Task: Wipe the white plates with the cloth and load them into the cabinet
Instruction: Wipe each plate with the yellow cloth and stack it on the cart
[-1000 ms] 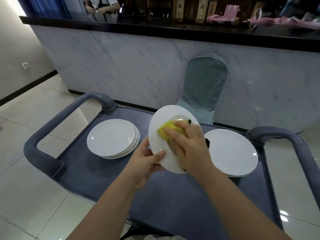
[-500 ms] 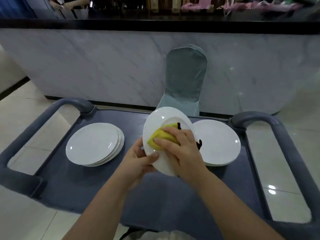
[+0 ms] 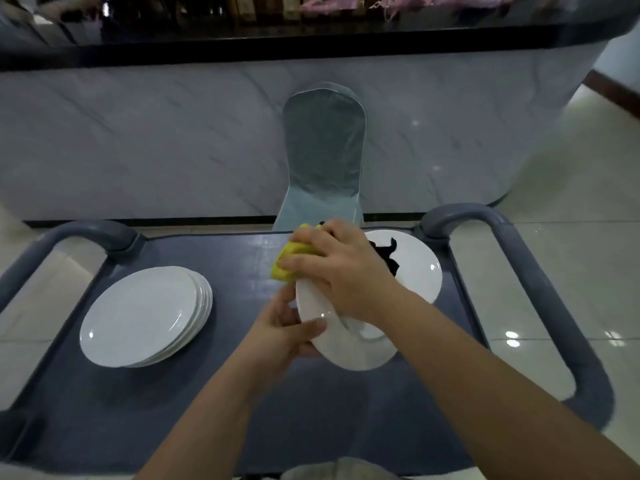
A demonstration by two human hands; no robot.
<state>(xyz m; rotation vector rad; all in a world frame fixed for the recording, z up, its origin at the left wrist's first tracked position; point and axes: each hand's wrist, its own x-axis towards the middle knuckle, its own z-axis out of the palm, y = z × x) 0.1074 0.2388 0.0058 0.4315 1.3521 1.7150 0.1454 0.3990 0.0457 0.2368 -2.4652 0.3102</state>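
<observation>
Gripping the white plate (image 3: pixel 346 348) in the left hand (image 3: pixel 284 337) above the middle of the cart (image 3: pixel 173 427), thumb on rim; tilted on edge, long axis far-left to near-right. Pressing the yellow cloth (image 3: pixel 291 261) on its far edge, right hand (image 3: pixel 343 271) curled round it.

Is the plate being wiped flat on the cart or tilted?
Tilted: the left hand holds the plate up by its rim, above the cart.

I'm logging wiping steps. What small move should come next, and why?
Probably sweep the yellow cloth down the held plate toward the left hand: the right hand holds it against the plate's far rim, and the near part lies bare where the left hand grips the edge.
</observation>
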